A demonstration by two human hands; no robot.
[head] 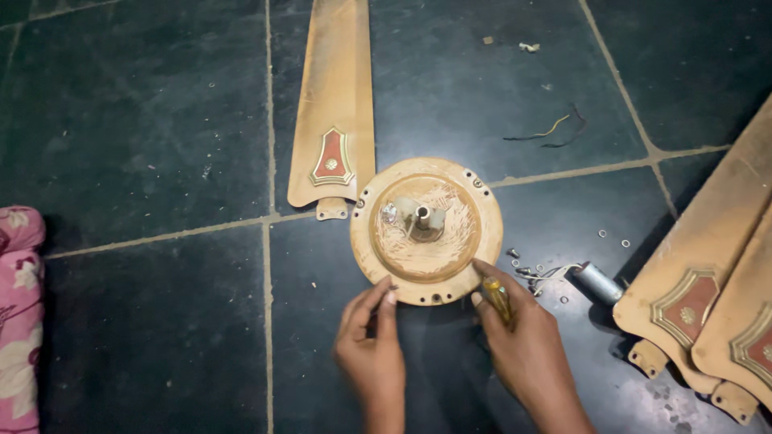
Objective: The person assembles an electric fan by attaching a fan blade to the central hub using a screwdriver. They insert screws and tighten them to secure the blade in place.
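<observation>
We've got our left hand (pixel 371 341) pinching a tiny screw at the fan motor (pixel 426 229) rim, right hand (pixel 521 337) gripping a screwdriver (pixel 497 297).

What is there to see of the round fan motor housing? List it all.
The round fan motor housing lies flat on the dark tiled floor, tan and worn, scratched pale on its raised inner disc. A short shaft stands at its centre; small screw holes ring the rim. The left hand pinches at its near edge; the right hand, holding a yellow-handled screwdriver, touches its lower right rim.
</observation>
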